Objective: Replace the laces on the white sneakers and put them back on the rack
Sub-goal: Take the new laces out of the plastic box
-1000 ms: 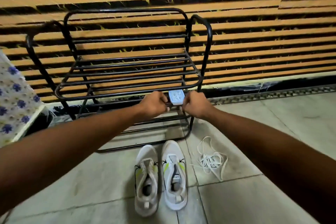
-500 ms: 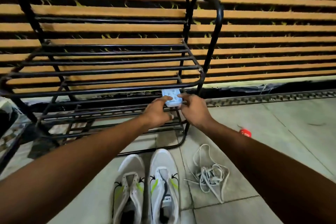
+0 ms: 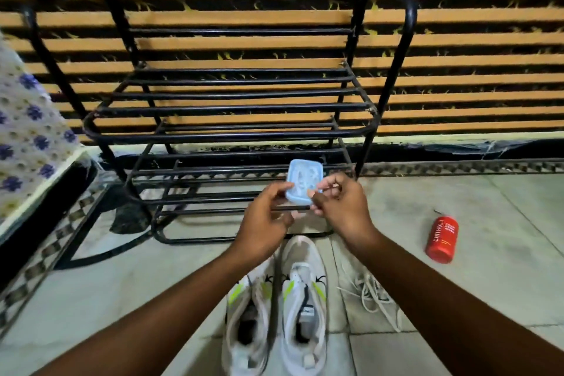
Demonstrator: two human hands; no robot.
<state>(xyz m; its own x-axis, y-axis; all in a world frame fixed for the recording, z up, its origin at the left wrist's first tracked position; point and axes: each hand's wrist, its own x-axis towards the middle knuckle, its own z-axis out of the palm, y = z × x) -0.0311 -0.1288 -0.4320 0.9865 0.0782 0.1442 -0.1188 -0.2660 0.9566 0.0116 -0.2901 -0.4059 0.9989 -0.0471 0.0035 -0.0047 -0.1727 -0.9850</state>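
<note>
Two white sneakers without laces, the left one (image 3: 247, 320) and the right one (image 3: 305, 308), stand side by side on the floor below my arms. Loose white laces (image 3: 370, 293) lie in a heap to their right. In front of the black metal rack (image 3: 232, 107), both hands hold a small pale-blue plastic box (image 3: 303, 181) with something white inside. My left hand (image 3: 265, 217) grips its left edge. My right hand (image 3: 341, 201) pinches its right edge with the fingertips. The box is lifted just off the rack's lower shelf.
A red can (image 3: 442, 239) lies on the tiled floor to the right. A bed with a flowered cover (image 3: 27, 137) stands at the left. Behind the rack runs a wall of orange slats.
Both hands have drawn the blue box back from under the rack's upper shelf and toward me. The view has shifted, and the red can now shows at the right.
</note>
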